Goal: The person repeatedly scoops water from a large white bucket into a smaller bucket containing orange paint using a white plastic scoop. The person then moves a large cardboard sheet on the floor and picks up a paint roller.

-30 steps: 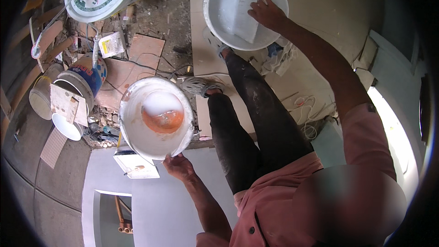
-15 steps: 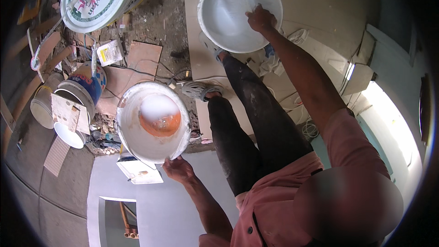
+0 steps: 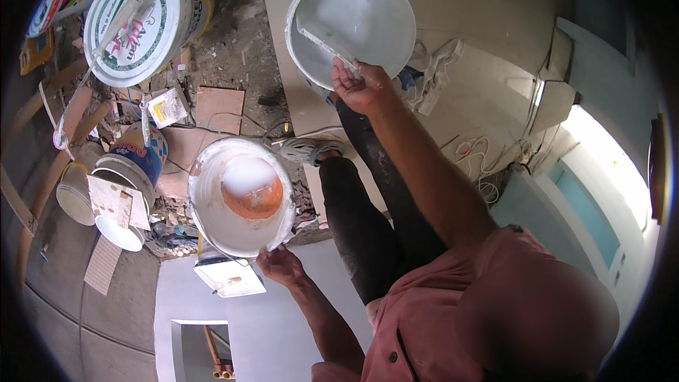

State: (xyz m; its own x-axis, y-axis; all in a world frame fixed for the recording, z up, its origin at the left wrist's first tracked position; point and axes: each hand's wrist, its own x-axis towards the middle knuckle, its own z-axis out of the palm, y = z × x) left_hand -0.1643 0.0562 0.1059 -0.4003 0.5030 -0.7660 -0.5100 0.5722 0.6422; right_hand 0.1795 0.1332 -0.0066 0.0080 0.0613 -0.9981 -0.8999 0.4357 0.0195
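My right hand (image 3: 362, 86) is closed round a broad flat scraper (image 3: 322, 42), smeared white and seen nearly edge-on. The scraper lies over the mouth of a large white bucket (image 3: 292, 49) whose inside is coated pale grey-white. Lower left, my left hand (image 3: 281, 266) grips the rim of a second white bucket (image 3: 205, 216), its wall crusted with dried white material. Inside that bucket sits an orange bowl-like thing (image 3: 254, 205) with a smooth white mass (image 3: 249, 175) against it. My left fingertips are partly hidden by the rim.
A lidded white pail (image 3: 134, 25) stands far left, above tile pieces (image 3: 219, 110) on rubble. More small buckets (image 3: 131, 159) cluster at the left. A pale board (image 3: 495, 0) covers the ground at the far right. Cables (image 3: 474, 152) and crumpled cloth (image 3: 440, 74) lie beyond my legs.
My right hand has drawn back toward me from inside the large bucket, turning the scraper edge-on. The left hand still grips the other bucket's rim. The whole view has shifted slightly.
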